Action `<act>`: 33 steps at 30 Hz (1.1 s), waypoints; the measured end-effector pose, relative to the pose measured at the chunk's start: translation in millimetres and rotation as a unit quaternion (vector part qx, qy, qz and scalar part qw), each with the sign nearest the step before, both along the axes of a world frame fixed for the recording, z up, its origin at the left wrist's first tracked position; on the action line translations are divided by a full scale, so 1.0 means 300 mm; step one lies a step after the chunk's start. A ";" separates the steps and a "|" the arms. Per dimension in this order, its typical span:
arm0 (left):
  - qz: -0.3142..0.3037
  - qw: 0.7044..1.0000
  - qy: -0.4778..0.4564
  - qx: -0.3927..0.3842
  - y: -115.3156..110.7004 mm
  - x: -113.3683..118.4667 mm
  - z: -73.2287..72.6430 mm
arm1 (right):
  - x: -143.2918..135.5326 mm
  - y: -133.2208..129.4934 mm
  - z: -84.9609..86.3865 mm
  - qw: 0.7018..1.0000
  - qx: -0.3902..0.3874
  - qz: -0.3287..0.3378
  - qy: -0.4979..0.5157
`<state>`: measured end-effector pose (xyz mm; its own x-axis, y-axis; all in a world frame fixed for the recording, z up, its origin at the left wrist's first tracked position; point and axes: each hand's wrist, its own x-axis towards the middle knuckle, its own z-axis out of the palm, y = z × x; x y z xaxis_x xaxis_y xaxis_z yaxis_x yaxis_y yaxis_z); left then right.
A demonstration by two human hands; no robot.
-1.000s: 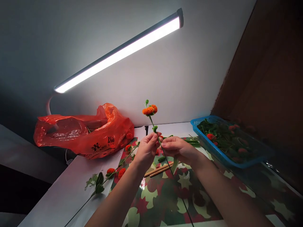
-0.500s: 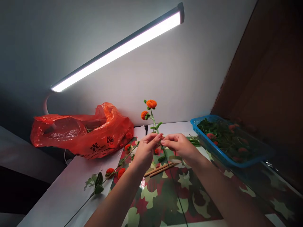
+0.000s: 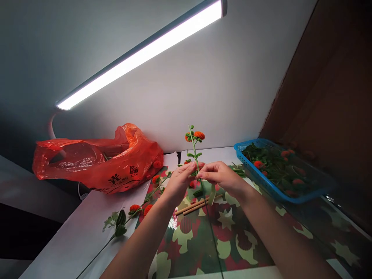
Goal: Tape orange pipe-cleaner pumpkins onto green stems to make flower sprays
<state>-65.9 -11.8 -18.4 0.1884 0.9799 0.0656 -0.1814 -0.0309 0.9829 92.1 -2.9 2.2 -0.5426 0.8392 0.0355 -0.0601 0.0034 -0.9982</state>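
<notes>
An upright artificial flower stem [image 3: 197, 159], with fuzzy orange pumpkin-shaped blooms [image 3: 199, 135] and small green leaves, rises between my hands. My left hand [image 3: 181, 178] pinches it from the left with thumb and forefinger. From the other side my right hand [image 3: 221, 177] closes thumb and fingertips on the same spot. A pale green strip of tape [image 3: 212, 193] hangs below my right fingers, and where it meets the stem is hidden. The long thin lower stem runs down toward me. Beside my left forearm lies another stem with orange blooms [image 3: 134, 209] and dark leaves.
Brown sticks [image 3: 194, 206] lie on the camouflage-patterned mat [image 3: 203, 240]. A red plastic bag [image 3: 99, 166] stands at left and a blue basket [image 3: 241, 153] of leaves and orange blooms at right. Green stems [image 3: 238, 171] lie near the basket; a lamp [image 3: 142, 58] shines overhead.
The held stem has turned, so its blooms, earlier toward the left, now point rightward and sit slightly lower. The tape strip now hangs down below my right hand. Both hands stay at the stem.
</notes>
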 end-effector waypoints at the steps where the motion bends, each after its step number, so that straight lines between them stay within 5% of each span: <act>1: 0.044 0.993 0.100 0.033 0.007 -0.015 -0.002 | 0.005 0.000 0.008 1.000 0.003 -0.020 -0.017; 3: 0.142 0.925 0.336 0.108 0.021 -0.049 -0.009 | 0.015 0.002 0.016 0.998 0.006 -0.049 -0.039; 6: 0.114 0.793 0.580 0.148 0.030 -0.086 -0.038 | 0.023 0.009 0.014 0.995 0.015 -0.083 -0.060; 9: 0.055 0.759 0.644 0.086 0.033 -0.088 -0.087 | 0.023 0.013 0.008 0.992 0.030 -0.097 -0.071; 14: 0.078 0.781 0.618 0.031 0.047 -0.074 -0.139 | 0.022 0.009 0.007 0.992 0.037 -0.089 -0.084; 18: 0.060 0.837 0.544 0.022 0.057 -0.088 -0.090 | 0.021 0.008 0.005 0.992 0.045 -0.086 -0.085; 20: 0.044 0.904 0.426 0.012 0.055 -0.085 -0.053 | 0.018 0.009 0.000 0.991 0.050 -0.087 -0.088; 22: 0.045 0.983 0.174 -0.021 0.047 -0.066 -0.026 | 0.015 0.010 -0.005 0.990 0.060 -0.091 -0.090; 23: 0.052 0.996 0.062 -0.036 0.041 -0.051 -0.019 | 0.014 0.010 -0.006 0.989 0.066 -0.094 -0.092; 26: 0.087 0.992 -0.086 -0.043 0.017 0.001 -0.017 | 0.014 0.008 -0.004 0.987 0.078 -0.099 -0.100; 33: 0.135 0.988 -0.080 -0.018 -0.001 0.047 -0.038 | 0.014 0.003 0.006 0.985 0.082 -0.096 -0.116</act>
<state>-51.9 -12.1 -29.8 -0.0898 0.9952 0.0385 -0.3234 -0.0657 0.9440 96.3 -2.0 3.8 -0.3842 0.9204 0.0726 0.1874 0.1547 -0.9700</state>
